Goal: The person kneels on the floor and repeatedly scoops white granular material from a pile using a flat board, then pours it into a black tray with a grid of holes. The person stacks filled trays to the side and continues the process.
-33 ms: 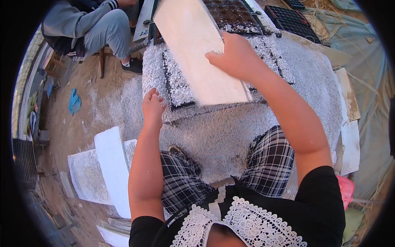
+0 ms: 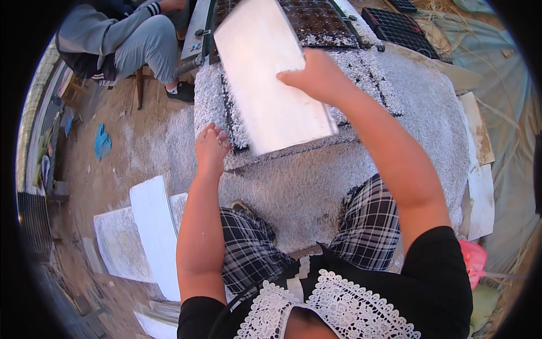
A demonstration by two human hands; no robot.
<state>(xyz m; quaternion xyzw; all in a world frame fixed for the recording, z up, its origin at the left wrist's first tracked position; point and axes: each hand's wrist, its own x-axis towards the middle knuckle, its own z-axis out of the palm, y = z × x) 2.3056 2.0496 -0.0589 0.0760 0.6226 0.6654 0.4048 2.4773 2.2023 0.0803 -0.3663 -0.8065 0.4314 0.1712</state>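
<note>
A flat, pale rectangular board (image 2: 265,85) is gripped along its right edge by my right hand (image 2: 319,79), with the thumb lying on its top face. The board slants across a black seedling tray (image 2: 228,110) and hides much of it. White granules (image 2: 370,73) cover the tray and are heaped around it. My left hand (image 2: 212,148) hovers by the tray's near left corner, fingers loosely bent and apart, with nothing in it. Beyond lies another tray, filled with dark soil (image 2: 322,22), partly behind the board's far end.
At far left sits a person in grey (image 2: 144,45). White boards (image 2: 155,226) lie on the ground to my left, near a blue scrap (image 2: 103,141). Black empty trays (image 2: 395,34) and plastic sheeting (image 2: 497,113) are on the right, with a pink object (image 2: 473,260) nearer me.
The board has shifted slightly, its near end moving left and toward me as my right hand moves a little left. My left hand stays almost in place.
</note>
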